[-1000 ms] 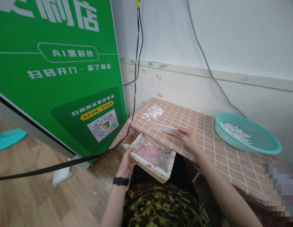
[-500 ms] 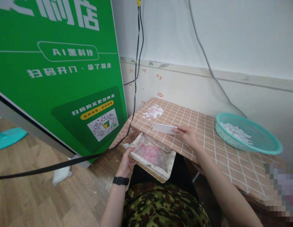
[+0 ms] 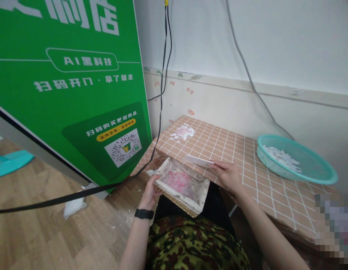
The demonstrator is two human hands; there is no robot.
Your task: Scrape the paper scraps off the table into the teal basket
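My left hand (image 3: pixel 150 191) grips the left end of a cloth-lined woven basket (image 3: pixel 200 195), held at the table's edge above my lap. Pink and white bits (image 3: pixel 178 182) lie inside it. In my right hand (image 3: pixel 226 174) is a flat white card-like strip (image 3: pixel 198 161), pinched at its right end. The strip is over the table edge, above the basket's far rim. Farther back on the table sits a small pile of white and pink flakes (image 3: pixel 183 132).
A teal mesh basin (image 3: pixel 317 165) with white pieces stands on the right of the checked tablecloth (image 3: pixel 218 137). To the left rises a green panel (image 3: pixel 78 108). A black strap (image 3: pixel 78 195) crosses in front of it. A grey cable (image 3: pixel 247 71) runs down the wall.
My right hand has come slightly nearer to me and lower, bringing the white strip closer to the basket and tilting it flatter. The basket and my left hand have hardly moved.
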